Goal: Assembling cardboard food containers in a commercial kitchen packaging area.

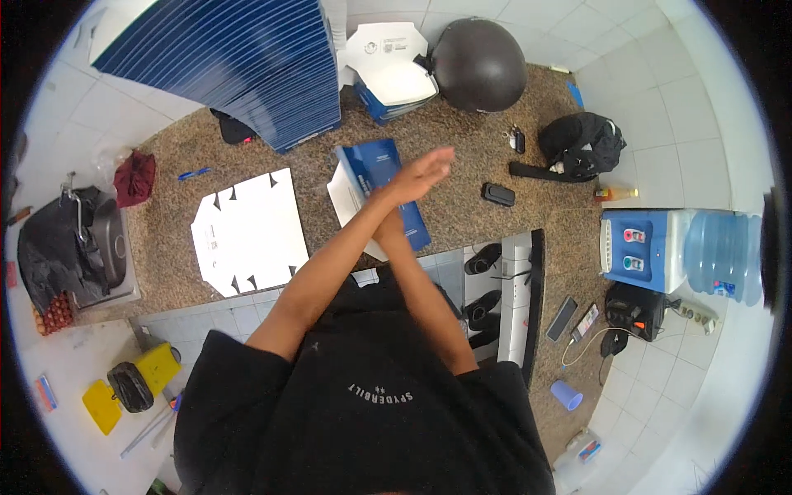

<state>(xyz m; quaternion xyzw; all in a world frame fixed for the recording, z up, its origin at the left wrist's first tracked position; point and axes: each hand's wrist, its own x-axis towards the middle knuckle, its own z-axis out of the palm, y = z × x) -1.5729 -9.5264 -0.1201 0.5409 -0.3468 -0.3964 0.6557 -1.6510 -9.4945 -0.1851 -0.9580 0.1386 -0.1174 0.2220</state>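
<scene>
A blue and white cardboard box (369, 156), partly folded, lies on the granite counter in front of me. My arms cross over it. My left hand (419, 176) reaches across to the box's right side, its fingers stretched out and holding nothing. Beneath my left wrist, my right hand (389, 224) is over the box's blue panel. Its fingers are hidden, so whether it grips the cardboard does not show. To the left lies a flat white die-cut cardboard sheet (252, 235) with slots along its edges.
A tall stack of blue cardboard (280, 91) stands at the back left, beside more blue and white boxes (392, 62) and a black helmet (478, 66). A black case (498, 195), keys and a black bag (577, 144) lie right. A sink is far left, a water dispenser (643, 247) far right.
</scene>
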